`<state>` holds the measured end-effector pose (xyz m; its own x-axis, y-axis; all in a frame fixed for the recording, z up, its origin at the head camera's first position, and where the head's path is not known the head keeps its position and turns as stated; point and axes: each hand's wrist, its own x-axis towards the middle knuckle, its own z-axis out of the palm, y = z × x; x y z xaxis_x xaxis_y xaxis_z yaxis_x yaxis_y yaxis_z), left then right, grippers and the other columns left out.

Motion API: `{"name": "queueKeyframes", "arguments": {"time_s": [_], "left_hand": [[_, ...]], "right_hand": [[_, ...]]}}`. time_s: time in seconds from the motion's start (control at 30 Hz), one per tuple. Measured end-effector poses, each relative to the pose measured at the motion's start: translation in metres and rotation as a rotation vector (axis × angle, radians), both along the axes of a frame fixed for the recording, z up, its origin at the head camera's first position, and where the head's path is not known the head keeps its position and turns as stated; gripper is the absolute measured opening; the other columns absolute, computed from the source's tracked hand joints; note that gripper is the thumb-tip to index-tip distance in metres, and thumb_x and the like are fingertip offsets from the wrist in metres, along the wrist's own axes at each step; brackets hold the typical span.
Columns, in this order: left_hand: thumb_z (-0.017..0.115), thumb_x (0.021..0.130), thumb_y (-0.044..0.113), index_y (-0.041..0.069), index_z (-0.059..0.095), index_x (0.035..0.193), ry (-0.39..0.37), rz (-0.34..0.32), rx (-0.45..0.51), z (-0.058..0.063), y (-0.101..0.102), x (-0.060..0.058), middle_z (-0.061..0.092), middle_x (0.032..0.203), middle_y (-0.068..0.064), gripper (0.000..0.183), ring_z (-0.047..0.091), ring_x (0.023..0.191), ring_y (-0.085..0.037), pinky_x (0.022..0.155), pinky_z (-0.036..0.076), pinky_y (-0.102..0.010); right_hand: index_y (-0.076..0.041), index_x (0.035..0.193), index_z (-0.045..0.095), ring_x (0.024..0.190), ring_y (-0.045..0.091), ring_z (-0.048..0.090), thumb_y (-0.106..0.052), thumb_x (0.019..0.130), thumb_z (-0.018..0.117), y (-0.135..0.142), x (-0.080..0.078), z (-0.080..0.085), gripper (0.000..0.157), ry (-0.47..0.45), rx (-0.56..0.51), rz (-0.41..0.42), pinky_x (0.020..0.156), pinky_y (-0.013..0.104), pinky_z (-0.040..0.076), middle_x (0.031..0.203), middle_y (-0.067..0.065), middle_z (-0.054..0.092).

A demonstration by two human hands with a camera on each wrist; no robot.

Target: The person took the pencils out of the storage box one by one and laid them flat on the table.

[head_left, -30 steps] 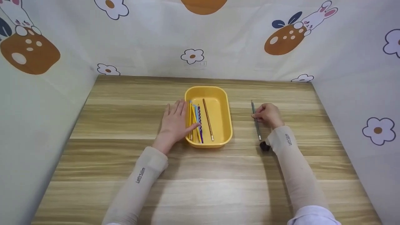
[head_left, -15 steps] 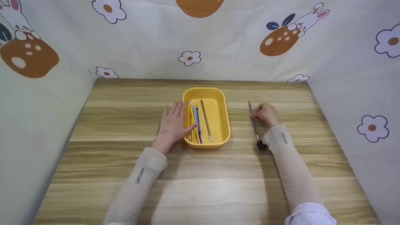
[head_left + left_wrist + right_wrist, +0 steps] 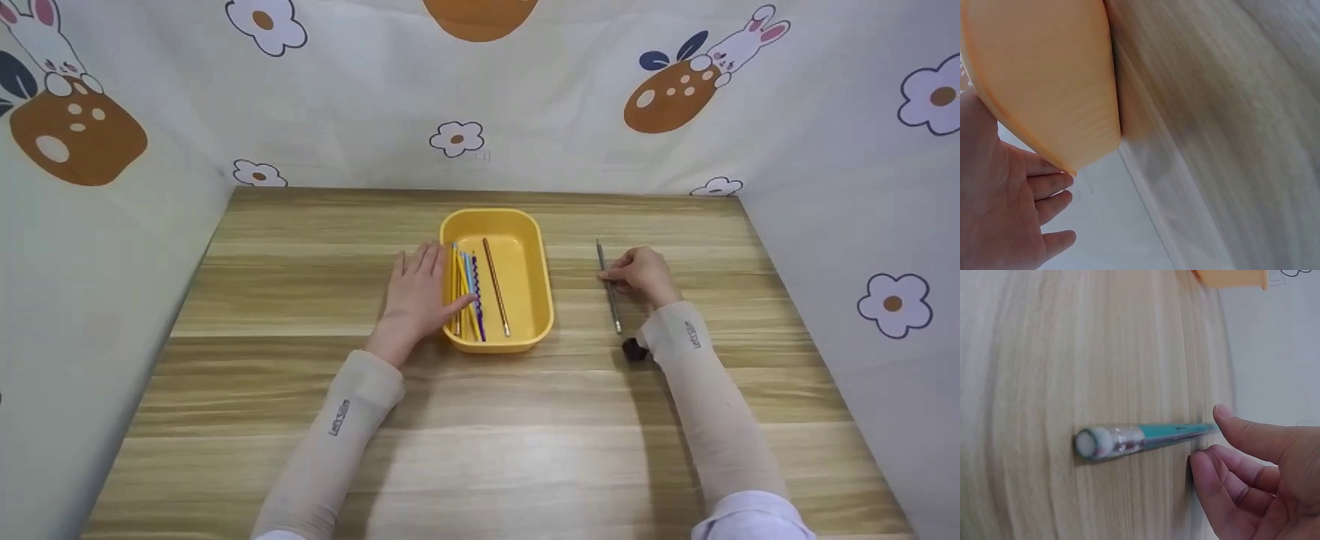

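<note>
A yellow rectangular tray (image 3: 532, 341) stands mid-table, with several pencils inside. One brown pencil (image 3: 496, 287) lies apart from the bunch of yellow, blue and purple pencils (image 3: 466, 296) along the tray's left side. My left hand (image 3: 417, 300) rests against the left rim, its fingers straight and its thumb reaching over the inside. To the right of the tray, my right hand (image 3: 643, 276) has its thumb and forefinger on either side of a teal-green pencil (image 3: 612, 311). The right wrist view shows its white eraser end (image 3: 1095, 442) towards the camera, close to the tabletop.
The wooden table (image 3: 510, 442) is bounded by pale cloth walls (image 3: 360, 97) with rabbit and flower prints at the back and sides. A small black object (image 3: 634, 349) sits under my right cuff. Bare wood lies between the tray and the green pencil.
Both hands, the tray and the green pencil keep nearly the same places. The whole view has shifted slightly, and my right wrist has turned a little.
</note>
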<state>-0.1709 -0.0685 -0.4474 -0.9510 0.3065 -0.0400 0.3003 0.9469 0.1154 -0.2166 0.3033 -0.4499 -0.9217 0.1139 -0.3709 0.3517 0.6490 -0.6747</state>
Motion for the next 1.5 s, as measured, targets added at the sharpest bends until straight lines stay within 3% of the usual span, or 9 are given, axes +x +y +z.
{"name": "queueKeyframes", "arguments": {"time_s": [0.3, 0.7, 0.93, 1.23, 1.5], "left_hand": [[0.037, 0.085, 0.073, 0.006, 0.01, 0.151, -0.008, 0.001, 0.014, 0.0, 0.0, 0.001, 0.014, 0.157, -0.015, 0.098, 0.01, 0.145, -0.029, 0.116, -0.001, -0.051], [0.038, 0.085, 0.073, 0.006, 0.013, 0.151, 0.007, 0.008, 0.016, -0.001, -0.001, 0.0, 0.016, 0.157, -0.014, 0.098, 0.013, 0.145, -0.029, 0.116, 0.002, -0.052], [0.037, 0.084, 0.074, 0.006, 0.013, 0.151, 0.007, 0.009, 0.031, -0.002, -0.001, 0.001, 0.015, 0.157, -0.014, 0.098, 0.012, 0.145, -0.029, 0.116, 0.003, -0.051], [0.036, 0.084, 0.075, 0.007, 0.011, 0.151, 0.001, 0.014, 0.013, -0.001, 0.001, 0.0, 0.014, 0.157, -0.014, 0.099, 0.009, 0.145, -0.029, 0.115, 0.002, -0.053], [0.036, 0.084, 0.074, 0.006, 0.012, 0.151, -0.007, 0.01, 0.02, 0.0, 0.001, 0.002, 0.015, 0.157, -0.014, 0.099, 0.011, 0.145, -0.03, 0.116, 0.006, -0.05]], "right_hand": [[0.001, 0.103, 0.061, 0.077, 0.017, 0.068, -0.021, 0.083, 0.073, 0.003, 0.001, 0.003, 0.032, -0.007, -0.063, -0.005, 0.071, 0.029, 0.057, 0.099, 0.015, 0.068], [0.002, 0.106, 0.056, 0.075, 0.014, 0.065, -0.019, 0.087, 0.068, 0.0, 0.0, 0.014, 0.031, 0.001, -0.088, -0.007, 0.075, 0.031, 0.057, 0.092, 0.008, 0.063], [0.001, 0.109, 0.057, 0.077, 0.012, 0.064, -0.023, 0.088, 0.067, -0.007, 0.001, 0.024, 0.034, 0.015, -0.084, 0.006, 0.073, 0.028, 0.057, 0.096, 0.01, 0.064], [0.005, 0.11, 0.057, 0.074, 0.012, 0.064, -0.023, 0.088, 0.067, -0.018, -0.005, 0.034, 0.036, 0.087, -0.104, 0.062, 0.075, 0.032, 0.057, 0.09, 0.007, 0.063], [0.004, 0.113, 0.057, 0.077, 0.015, 0.066, -0.02, 0.089, 0.066, -0.035, -0.007, 0.047, 0.035, 0.086, -0.165, 0.069, 0.079, 0.034, 0.057, 0.09, 0.007, 0.064]]}}
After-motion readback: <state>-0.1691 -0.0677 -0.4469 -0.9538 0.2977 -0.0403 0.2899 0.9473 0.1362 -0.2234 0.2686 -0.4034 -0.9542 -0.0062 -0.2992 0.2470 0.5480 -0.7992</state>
